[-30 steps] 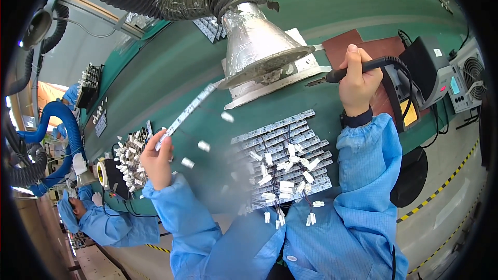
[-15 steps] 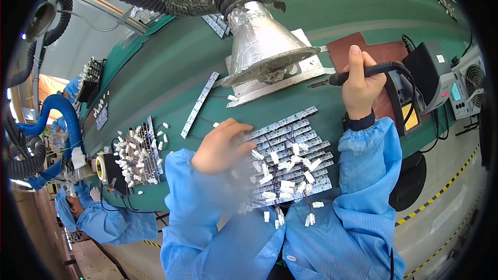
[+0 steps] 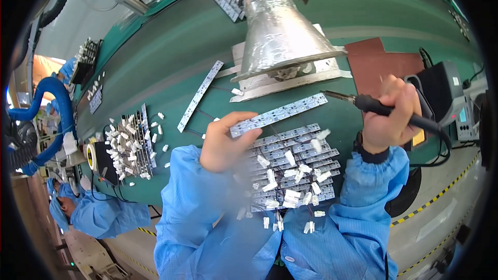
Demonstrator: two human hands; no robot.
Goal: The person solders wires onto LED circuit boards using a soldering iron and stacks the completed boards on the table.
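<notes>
My left hand pinches one end of a long LED circuit board strip, lifted just above the near stack. In my right hand is a soldering iron, its tip pointing left, close to the strip's far right end; I cannot tell whether they touch. Below the held strip lie several more LED strips in overlapping rows, with thin wires and white connectors on top. Another single LED strip rests slanted on the green mat, left of the fume hood. A blurred patch hides part of my left sleeve.
A silver foil-wrapped fume extraction hood stands over the bench behind my hands. At the right are a soldering station and a brown pad. A pile of wired strips sits left. Another person in blue works at far left.
My left hand has lifted the top strip off the stack and tilted it up. The soldering iron has turned in my right hand, which has moved right and down; its tip is now near the strip.
</notes>
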